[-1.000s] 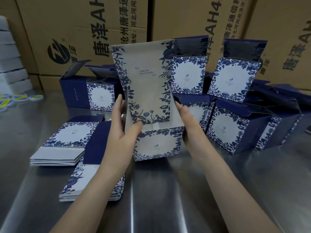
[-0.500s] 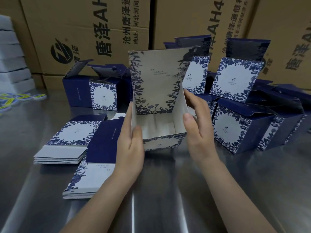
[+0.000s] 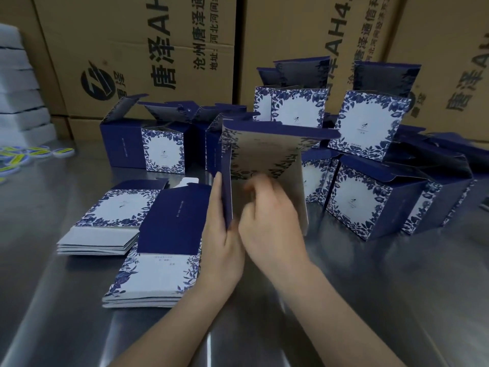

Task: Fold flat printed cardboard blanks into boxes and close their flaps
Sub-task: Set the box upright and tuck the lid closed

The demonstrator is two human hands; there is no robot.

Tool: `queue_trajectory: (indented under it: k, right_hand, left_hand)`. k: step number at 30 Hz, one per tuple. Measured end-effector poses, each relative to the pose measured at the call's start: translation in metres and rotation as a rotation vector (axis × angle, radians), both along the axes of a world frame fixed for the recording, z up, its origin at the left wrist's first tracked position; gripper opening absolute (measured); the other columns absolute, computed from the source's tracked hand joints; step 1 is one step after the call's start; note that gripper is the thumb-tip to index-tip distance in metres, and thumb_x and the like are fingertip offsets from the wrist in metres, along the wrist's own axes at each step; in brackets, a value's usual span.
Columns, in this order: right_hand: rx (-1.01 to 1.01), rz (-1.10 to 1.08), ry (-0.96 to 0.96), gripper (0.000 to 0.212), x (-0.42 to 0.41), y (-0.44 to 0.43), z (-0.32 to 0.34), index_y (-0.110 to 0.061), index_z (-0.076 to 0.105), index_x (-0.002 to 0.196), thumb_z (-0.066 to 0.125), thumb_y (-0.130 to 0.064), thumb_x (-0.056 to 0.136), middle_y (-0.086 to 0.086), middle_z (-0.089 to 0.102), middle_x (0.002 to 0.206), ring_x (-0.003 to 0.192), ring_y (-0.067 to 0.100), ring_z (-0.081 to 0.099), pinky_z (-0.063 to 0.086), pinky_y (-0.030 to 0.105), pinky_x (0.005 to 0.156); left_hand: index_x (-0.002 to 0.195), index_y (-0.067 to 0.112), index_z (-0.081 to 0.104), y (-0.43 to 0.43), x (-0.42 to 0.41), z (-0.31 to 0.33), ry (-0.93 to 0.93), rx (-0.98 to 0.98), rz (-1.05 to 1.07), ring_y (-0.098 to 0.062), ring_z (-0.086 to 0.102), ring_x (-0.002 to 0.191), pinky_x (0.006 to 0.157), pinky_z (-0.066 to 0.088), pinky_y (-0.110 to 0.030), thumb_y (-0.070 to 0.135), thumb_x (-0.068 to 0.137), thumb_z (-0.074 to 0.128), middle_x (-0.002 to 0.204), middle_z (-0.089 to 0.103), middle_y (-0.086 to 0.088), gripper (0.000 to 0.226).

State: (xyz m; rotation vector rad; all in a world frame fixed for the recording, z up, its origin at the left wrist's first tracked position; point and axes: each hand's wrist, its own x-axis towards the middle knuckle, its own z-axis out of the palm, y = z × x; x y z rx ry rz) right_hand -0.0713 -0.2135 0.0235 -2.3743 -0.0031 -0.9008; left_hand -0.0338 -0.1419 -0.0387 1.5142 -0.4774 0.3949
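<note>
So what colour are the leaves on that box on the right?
Dark blue on white, framing the front of the box; clearest in the head view.

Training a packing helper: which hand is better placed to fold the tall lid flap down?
Probably right: the right hand sits at the open front below the lid flap; the left hand braces the side wall.
</note>
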Motion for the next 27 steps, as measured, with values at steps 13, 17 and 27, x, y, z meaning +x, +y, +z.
queue_trajectory:
  k: [13,17,27]
  right_hand:
    - [-0.347,-0.057,0.875,0.037,0.077,-0.026,-0.004,-0.017,0.055,0.129,0.040,-0.033,0.099,0.013,0.055,0.132,0.121,0.033,0.050,0.046,0.046,0.101]
    - [-0.385,-0.003,0.931,0.040,0.080,-0.027,-0.004,-0.014,0.051,0.131,0.037,-0.035,0.100,0.016,0.052,0.134,0.122,0.035,0.048,0.042,0.045,0.104]
    - [-0.394,0.003,0.732,0.043,0.085,-0.024,-0.006,-0.007,0.048,0.133,0.043,-0.033,0.099,0.014,0.054,0.131,0.112,0.030,0.057,0.049,0.036,0.090]
  left_hand:
    - [0.151,0.034,0.034,-0.003,0.001,-0.005,0.110,0.005,0.007,0.002,0.034,0.140,0.119,0.030,-0.038,0.029,0.087,0.037,0.151,0.040,0.019,0.064]
    - [0.151,0.034,0.033,-0.004,-0.002,-0.005,0.123,0.026,0.004,0.002,0.035,0.139,0.118,0.031,-0.038,0.031,0.086,0.037,0.151,0.041,0.019,0.065]
    - [0.151,0.030,0.034,-0.004,-0.003,-0.003,0.121,0.026,0.017,-0.004,0.037,0.140,0.117,0.032,-0.039,0.025,0.084,0.035,0.151,0.042,0.013,0.068]
